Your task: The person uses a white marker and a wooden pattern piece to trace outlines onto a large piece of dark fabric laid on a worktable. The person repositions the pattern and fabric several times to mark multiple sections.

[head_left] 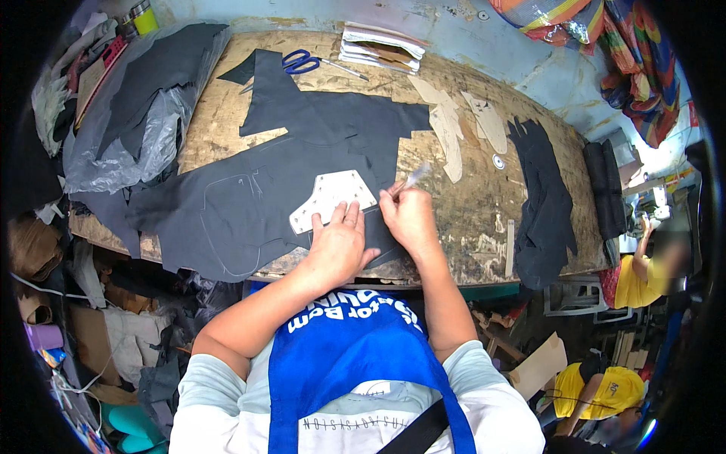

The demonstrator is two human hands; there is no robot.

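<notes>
My left hand (pixel 338 244) lies with fingers spread on a white cut-out pattern (pixel 331 191) with small dark holes near its edge. Beneath the pattern is a sheet of black, leather-like material (pixel 170 204), marked with pale outlines of a rounded shape left of my hand. A pen (pixel 416 175) is gripped in my right hand (pixel 408 219), just beside the pattern's right edge. The pen's tip is hidden by my fingers.
Blue-handled scissors (pixel 301 62), another pen (pixel 344 69) and stacked papers (pixel 382 49) lie along the back of the wooden table (pixel 476 204). Tan patterns (pixel 445 125) and a black material pile (pixel 541 204) are to the right. Plastic-wrapped black sheets (pixel 151 98) occupy the left. Two people in yellow are at far right.
</notes>
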